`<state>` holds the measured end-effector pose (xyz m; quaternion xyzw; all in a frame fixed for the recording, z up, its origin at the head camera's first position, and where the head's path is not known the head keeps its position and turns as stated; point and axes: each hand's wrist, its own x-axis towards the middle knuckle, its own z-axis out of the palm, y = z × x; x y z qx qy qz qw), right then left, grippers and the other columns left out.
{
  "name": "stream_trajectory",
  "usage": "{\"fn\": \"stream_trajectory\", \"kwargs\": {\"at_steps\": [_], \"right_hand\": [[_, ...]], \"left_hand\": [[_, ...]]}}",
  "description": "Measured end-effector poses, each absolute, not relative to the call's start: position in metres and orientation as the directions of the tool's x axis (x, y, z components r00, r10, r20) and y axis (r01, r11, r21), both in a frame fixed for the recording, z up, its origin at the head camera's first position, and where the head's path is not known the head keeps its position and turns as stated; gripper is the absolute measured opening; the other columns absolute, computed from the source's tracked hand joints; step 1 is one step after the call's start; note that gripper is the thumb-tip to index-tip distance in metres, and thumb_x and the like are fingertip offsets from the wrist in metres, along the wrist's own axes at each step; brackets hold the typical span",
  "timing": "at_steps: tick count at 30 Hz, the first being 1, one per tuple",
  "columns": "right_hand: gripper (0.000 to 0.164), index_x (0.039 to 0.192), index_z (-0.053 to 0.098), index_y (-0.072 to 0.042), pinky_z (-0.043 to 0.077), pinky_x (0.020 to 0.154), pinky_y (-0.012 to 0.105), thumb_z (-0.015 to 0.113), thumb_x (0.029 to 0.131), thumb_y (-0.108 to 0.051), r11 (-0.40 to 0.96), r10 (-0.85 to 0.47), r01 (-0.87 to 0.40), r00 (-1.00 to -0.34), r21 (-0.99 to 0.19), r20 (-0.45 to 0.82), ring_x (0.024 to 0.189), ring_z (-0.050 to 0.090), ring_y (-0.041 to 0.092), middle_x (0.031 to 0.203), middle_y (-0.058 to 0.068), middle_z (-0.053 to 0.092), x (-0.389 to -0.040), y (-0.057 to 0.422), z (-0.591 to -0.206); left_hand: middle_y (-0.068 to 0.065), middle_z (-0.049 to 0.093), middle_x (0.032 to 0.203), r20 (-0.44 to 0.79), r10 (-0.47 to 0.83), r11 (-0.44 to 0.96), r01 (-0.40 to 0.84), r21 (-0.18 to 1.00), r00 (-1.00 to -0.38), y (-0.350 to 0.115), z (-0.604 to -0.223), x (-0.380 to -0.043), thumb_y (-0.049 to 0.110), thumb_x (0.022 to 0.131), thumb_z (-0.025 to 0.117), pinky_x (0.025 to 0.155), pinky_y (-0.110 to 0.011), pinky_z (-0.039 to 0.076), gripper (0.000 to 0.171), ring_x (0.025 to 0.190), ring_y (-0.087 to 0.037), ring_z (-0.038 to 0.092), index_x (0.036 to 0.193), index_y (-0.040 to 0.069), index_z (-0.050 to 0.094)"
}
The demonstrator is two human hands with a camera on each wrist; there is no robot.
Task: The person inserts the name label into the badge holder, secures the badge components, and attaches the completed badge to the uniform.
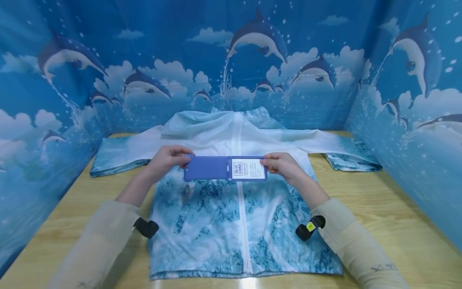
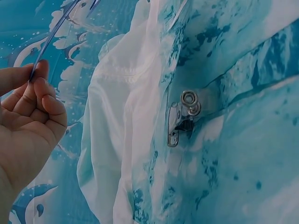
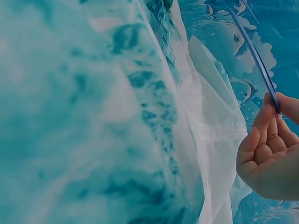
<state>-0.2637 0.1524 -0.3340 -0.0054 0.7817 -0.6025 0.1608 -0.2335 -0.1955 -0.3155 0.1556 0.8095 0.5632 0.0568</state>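
Note:
A blue-purple card holder (image 1: 207, 167) is spread flat like a book over the middle of a jacket (image 1: 213, 241). Its right half frames a white insert printed "ID/IC CARD" (image 1: 249, 168). My left hand (image 1: 167, 160) pinches the holder's left edge between thumb and fingers, and my right hand (image 1: 283, 166) pinches the opposite edge. From each wrist, the holder appears edge-on as a thin strip (image 3: 257, 58). A metal clip (image 2: 180, 119) is attached near the jacket's pocket, seen in the left wrist view.
The white and teal zip jacket lies front up, its sleeves (image 1: 122, 154) stretched to both sides, on a wooden table (image 1: 364, 200). Blue dolphin-print curtains (image 1: 202, 48) enclose the back and both sides. Dark wrist cameras (image 1: 146, 227) are worn on both sleeves.

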Motion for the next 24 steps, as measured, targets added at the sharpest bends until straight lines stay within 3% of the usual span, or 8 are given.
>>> {"fn": "stream_trajectory", "kwargs": {"at_steps": [8,15,24], "right_hand": [[0.033,0.115,0.058,0.004,0.043,0.072,0.035,0.061,0.09,-0.018,0.257,-0.222,0.191,-0.942,-0.947,-0.251,0.066,0.051,0.013,0.083,0.003,0.064,-0.264,0.152,-0.334],[0.032,0.111,0.06,0.003,0.043,0.079,0.04,0.062,0.09,-0.02,0.259,-0.216,0.176,-0.948,-0.95,-0.235,0.074,0.054,0.02,0.084,0.004,0.063,-0.266,0.15,-0.331],[0.032,0.114,0.058,0.004,0.043,0.079,0.039,0.06,0.091,-0.018,0.267,-0.224,0.19,-0.941,-0.945,-0.252,0.069,0.052,0.014,0.087,0.004,0.063,-0.264,0.149,-0.332]], "left_hand": [[-0.002,0.066,0.08,0.072,0.335,0.32,0.186,0.929,-0.939,-0.187,-0.32,-0.238,0.008,0.092,0.054,0.07,-0.03,0.049,0.028,0.072,-0.014,0.059,0.111,-0.012,0.057],[-0.004,0.065,0.083,0.047,0.34,0.325,0.164,0.932,-0.939,-0.182,-0.321,-0.242,0.01,0.092,0.054,0.079,-0.046,0.046,0.029,0.076,-0.016,0.058,0.112,-0.01,0.058],[-0.006,0.066,0.083,0.016,0.321,0.347,0.133,0.928,-0.947,-0.18,-0.326,-0.245,0.009,0.092,0.054,0.078,-0.044,0.047,0.026,0.075,-0.017,0.058,0.11,-0.009,0.059]]}}
